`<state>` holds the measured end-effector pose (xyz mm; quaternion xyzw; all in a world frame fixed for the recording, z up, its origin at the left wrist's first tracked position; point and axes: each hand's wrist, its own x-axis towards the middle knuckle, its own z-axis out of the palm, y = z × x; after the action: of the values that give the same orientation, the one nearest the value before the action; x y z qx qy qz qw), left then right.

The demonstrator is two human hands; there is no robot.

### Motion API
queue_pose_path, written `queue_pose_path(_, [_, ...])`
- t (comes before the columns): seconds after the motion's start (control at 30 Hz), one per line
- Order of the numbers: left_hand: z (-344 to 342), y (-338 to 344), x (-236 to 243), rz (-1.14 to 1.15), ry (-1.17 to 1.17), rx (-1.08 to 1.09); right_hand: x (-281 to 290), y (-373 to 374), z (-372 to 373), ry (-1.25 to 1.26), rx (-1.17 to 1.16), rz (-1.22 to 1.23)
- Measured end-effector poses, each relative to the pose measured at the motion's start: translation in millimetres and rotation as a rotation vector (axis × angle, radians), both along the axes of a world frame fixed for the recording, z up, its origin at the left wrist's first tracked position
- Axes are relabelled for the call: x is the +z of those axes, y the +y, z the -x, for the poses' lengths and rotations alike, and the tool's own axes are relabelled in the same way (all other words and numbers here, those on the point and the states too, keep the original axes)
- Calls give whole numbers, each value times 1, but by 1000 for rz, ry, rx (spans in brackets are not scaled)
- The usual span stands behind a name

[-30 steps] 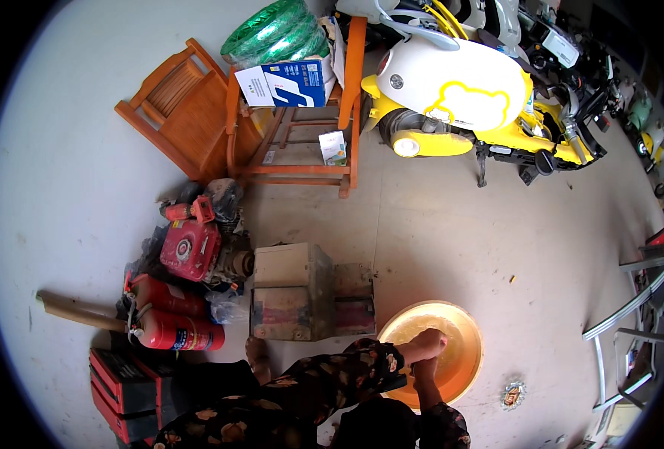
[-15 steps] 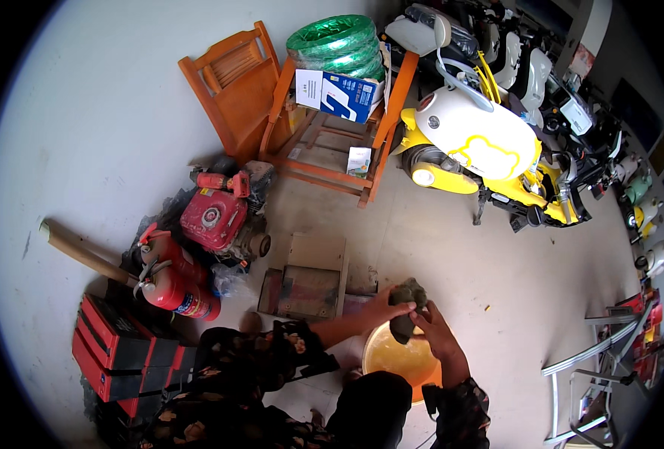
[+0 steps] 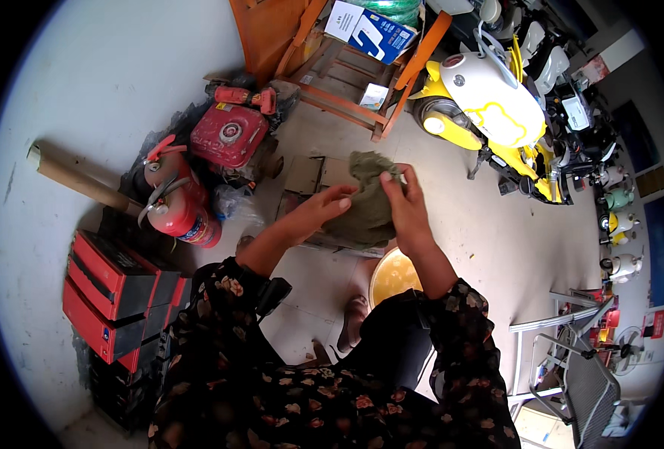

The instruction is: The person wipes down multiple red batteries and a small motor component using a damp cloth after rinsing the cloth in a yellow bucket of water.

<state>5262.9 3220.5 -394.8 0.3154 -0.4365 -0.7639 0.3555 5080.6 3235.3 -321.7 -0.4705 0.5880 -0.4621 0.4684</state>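
Note:
A damp-looking, olive-green cloth (image 3: 368, 213) hangs partly spread out between my two hands, above the floor. My right hand (image 3: 410, 213) pinches its upper right side, thumb on the near face and the other fingers behind. At the cloth's left edge, my left hand (image 3: 308, 217) is closed on the fabric; its lower fingers are partly hidden. Below the cloth and close to my knee stands a yellow-orange basin (image 3: 396, 278), partly covered by my leg and right forearm.
Flattened cardboard (image 3: 302, 176) lies beyond the cloth. To the left are fire extinguishers (image 3: 178, 213), a red engine (image 3: 229, 135) and red-black boxes (image 3: 107, 299). A wooden chair frame (image 3: 339, 97) and a yellow-white scooter (image 3: 489, 105) stand farther off. A metal chair (image 3: 583, 382) is at right.
The cloth has gone from a bunched lump over the basin to a spread piece, raised farther forward and left. My hands have moved apart, and the view has shifted.

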Motion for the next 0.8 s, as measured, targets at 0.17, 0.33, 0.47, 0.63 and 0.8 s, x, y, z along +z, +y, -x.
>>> queue_pose_path(0.17, [-23, -15, -1, 20, -30, -46, -36, -11, -40, 210, 50, 84])
queue_pose_path(0.33, [-42, -26, -10, 86, -41, 182, -46, -13, -41, 190, 16, 13])
queue_pose_path(0.47, [-61, -28, -10, 12, -30, 372, -49, -4, -29, 44, 116, -195])
queue_pose_path(0.63, [-68, -23, -10, 73, -136, 463, -62, 6, -33, 117, 250, -316])
queue_pose_path(0.8, [-54, -17, -23, 72, -146, 253, -72, 9, -53, -66, 156, -313])
